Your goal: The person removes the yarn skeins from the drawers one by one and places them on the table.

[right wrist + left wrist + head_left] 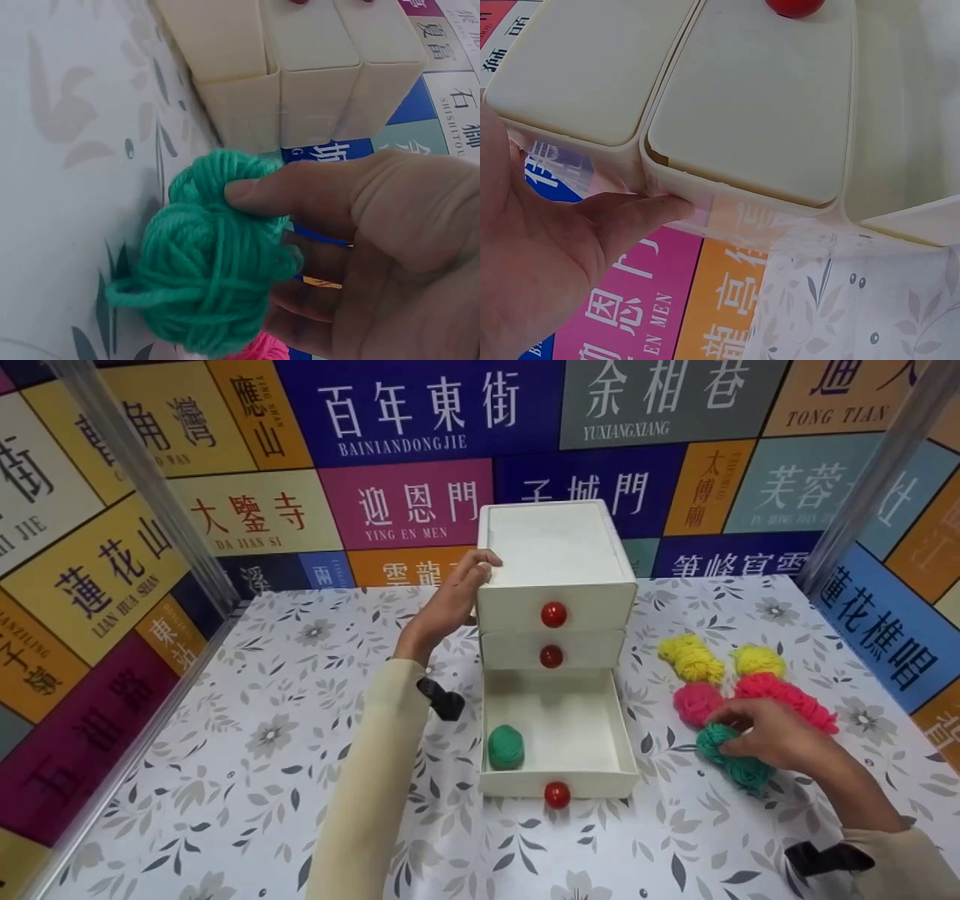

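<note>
A white cabinet with three drawers (556, 544) stands on the table, red round knobs on its fronts. Its bottom drawer (592, 781) is pulled out, and a small green yarn ball (506, 748) lies inside at the front left. My left hand (454, 598) grips the cabinet's upper left edge; in the left wrist view the thumb (641, 217) lies along the side wall. To the right of the drawer, my right hand (776, 735) pinches a green yarn skein (214, 262) between thumb and fingers. Part of the skein is hidden behind the thumb in the right wrist view.
Two yellow yarn bundles (691, 658) lie behind the right hand, beside a pink yarn ball (696, 703) and a longer pink skein (799, 701). A flower-patterned cloth (270, 735) covers the table. Panels with printed signs (420, 412) rise behind it.
</note>
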A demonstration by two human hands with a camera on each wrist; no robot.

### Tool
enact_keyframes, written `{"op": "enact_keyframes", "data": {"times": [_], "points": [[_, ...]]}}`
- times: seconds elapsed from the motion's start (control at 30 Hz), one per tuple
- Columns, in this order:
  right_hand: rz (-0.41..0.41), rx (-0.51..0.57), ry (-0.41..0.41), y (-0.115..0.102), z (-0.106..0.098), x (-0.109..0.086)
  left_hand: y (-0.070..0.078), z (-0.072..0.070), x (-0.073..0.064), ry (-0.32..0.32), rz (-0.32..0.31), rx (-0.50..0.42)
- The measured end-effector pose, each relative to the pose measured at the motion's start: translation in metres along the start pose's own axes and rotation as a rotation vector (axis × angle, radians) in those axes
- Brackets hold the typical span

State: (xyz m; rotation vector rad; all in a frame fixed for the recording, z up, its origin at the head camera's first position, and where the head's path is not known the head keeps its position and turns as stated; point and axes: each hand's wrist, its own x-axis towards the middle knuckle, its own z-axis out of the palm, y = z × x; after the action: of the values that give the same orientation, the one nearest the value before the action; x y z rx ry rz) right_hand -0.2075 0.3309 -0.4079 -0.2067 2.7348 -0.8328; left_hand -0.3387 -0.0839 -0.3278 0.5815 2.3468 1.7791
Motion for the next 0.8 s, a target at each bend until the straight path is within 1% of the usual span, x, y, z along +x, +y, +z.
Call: {"op": "enact_keyframes", "data": {"times": [0.13, 0.33, 0.47, 0.6, 0.7, 0.8], "points": [[0.021, -0.025, -0.005, 0.0, 0.002, -0.001, 0.001, 0.0, 0.0, -0.001, -0.004, 0.003], [0.012, -0.026, -0.01, -0.004, 0.002, -0.003, 0.001, 0.001, 0.001, -0.005, -0.01, 0.002], [0.013, -0.028, 0.003, -0.008, 0.002, -0.003, 0.0, 0.001, 0.001, -0.002, -0.014, 0.01], [0.008, -0.034, -0.001, -0.01, 0.002, -0.002, 0.0, 0.0, 0.001, -0.002, -0.013, 0.014], [-0.01, -0.033, -0.009, -0.01, 0.002, -0.002, 0.0, -0.001, 0.001, -0.002, -0.016, 0.013], [-0.037, -0.04, 0.002, -0.01, 0.0, -0.003, 0.0, -0.001, 0.0, -0.004, -0.016, 0.009]]}}
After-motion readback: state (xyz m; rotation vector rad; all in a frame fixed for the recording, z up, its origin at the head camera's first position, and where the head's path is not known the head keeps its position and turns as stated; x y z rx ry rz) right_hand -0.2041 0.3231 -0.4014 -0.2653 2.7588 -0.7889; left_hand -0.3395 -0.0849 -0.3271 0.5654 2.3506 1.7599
